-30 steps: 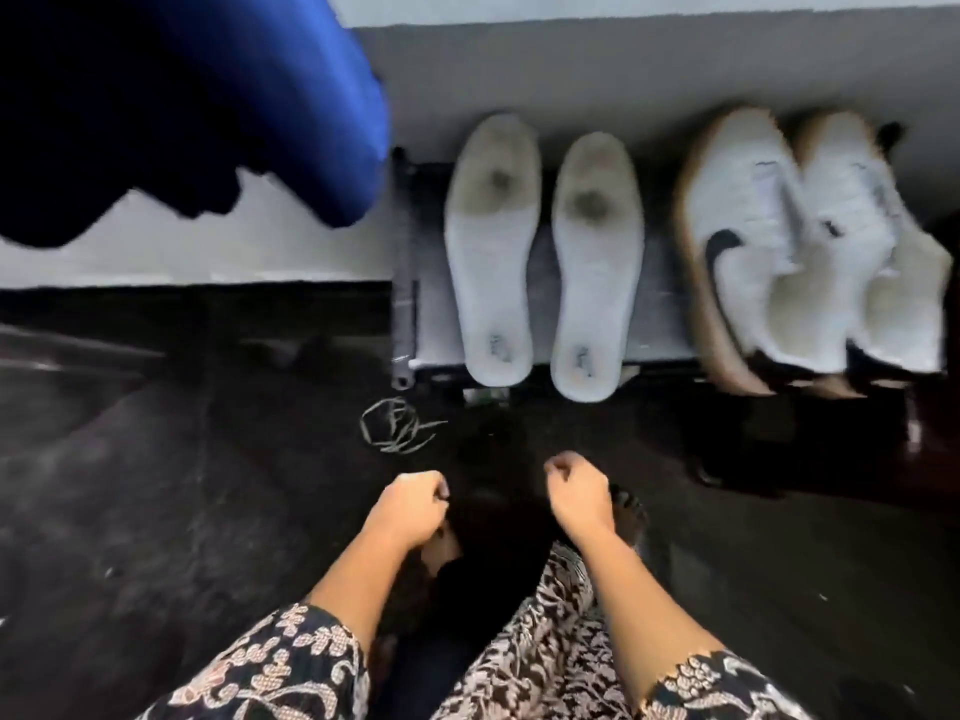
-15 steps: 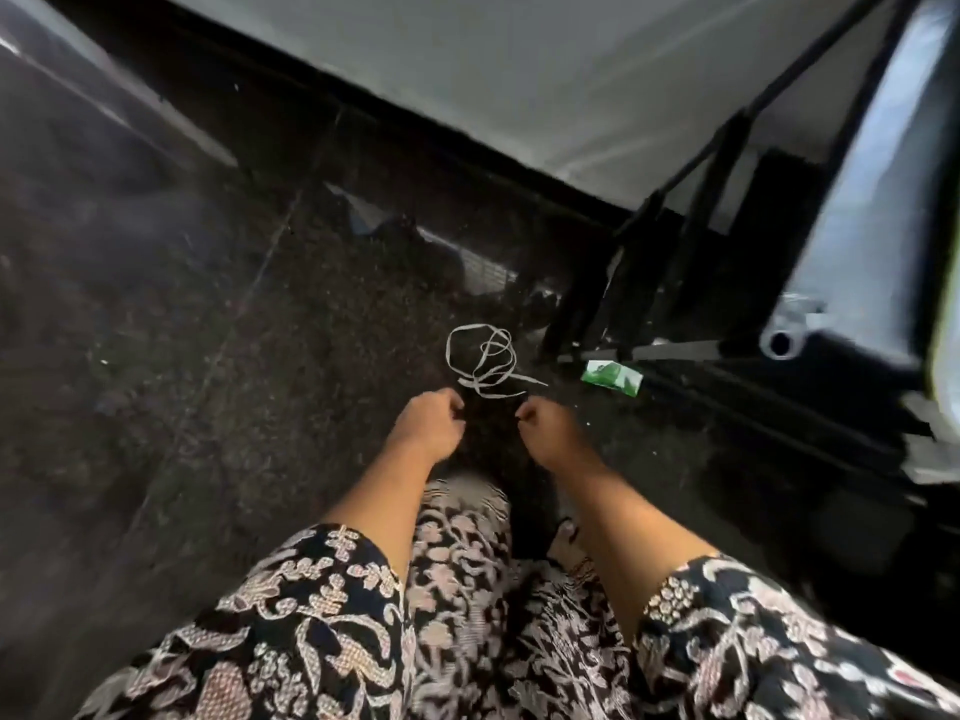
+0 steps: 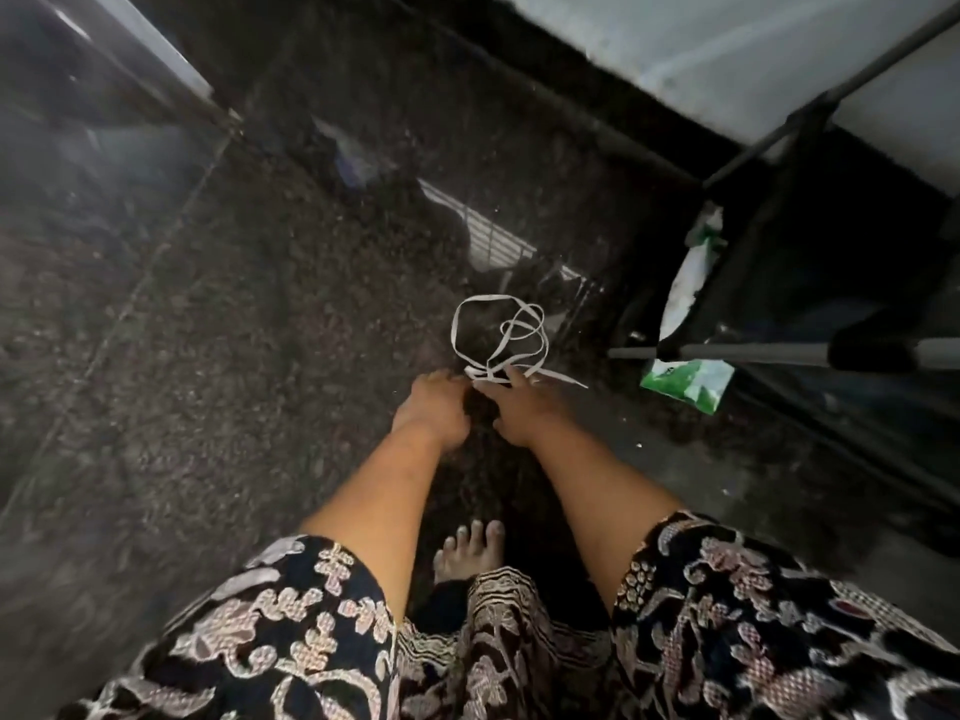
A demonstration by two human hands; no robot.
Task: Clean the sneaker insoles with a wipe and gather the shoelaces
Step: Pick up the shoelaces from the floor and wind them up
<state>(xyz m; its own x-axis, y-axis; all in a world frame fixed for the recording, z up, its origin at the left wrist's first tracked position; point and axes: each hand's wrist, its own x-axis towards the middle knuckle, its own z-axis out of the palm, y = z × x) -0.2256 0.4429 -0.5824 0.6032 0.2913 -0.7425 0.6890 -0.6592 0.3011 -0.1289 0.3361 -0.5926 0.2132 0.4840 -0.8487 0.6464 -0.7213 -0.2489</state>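
While both arms reach down to the dark speckled floor [image 3: 218, 366], we note the left hand [image 3: 435, 410] and right hand [image 3: 519, 413] meeting at the near end of the white shoelaces [image 3: 501, 335], which lie in loose loops. The right fingers rest on the bunched strands; whether either hand actually pinches them we cannot tell. A green wipe packet [image 3: 685, 384] lies nearby, beside a dark metal rack [image 3: 769, 350].

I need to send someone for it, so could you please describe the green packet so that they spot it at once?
Start at the dark metal rack on the right of the dark floor. Under its grey bottom rail lies the packet, right of the white shoelaces. It is the only green-and-white thing on the floor.
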